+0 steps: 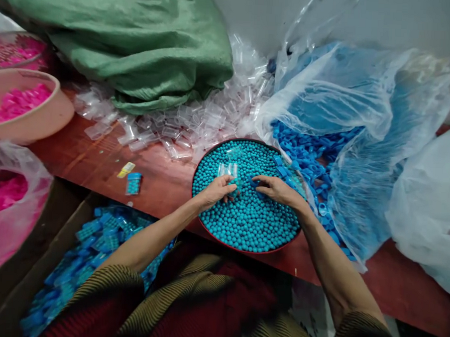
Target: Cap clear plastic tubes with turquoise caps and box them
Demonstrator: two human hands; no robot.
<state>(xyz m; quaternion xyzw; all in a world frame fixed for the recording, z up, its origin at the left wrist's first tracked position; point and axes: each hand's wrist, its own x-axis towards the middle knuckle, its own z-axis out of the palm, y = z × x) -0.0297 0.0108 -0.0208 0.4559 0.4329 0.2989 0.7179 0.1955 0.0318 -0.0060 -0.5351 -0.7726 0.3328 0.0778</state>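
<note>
A round red tray on the red table is heaped with small turquoise balls. My left hand rests on the balls and grips a small clear plastic box held upright, partly filled with balls. My right hand lies just right of it on the balls, fingers pinched around a small blue cap near the box.
Clear empty boxes are heaped behind the tray. A plastic bag of blue caps lies right, a green sack behind. A filled box stands on the table. Finished boxes fill a carton below. Pink pieces sit in a bowl.
</note>
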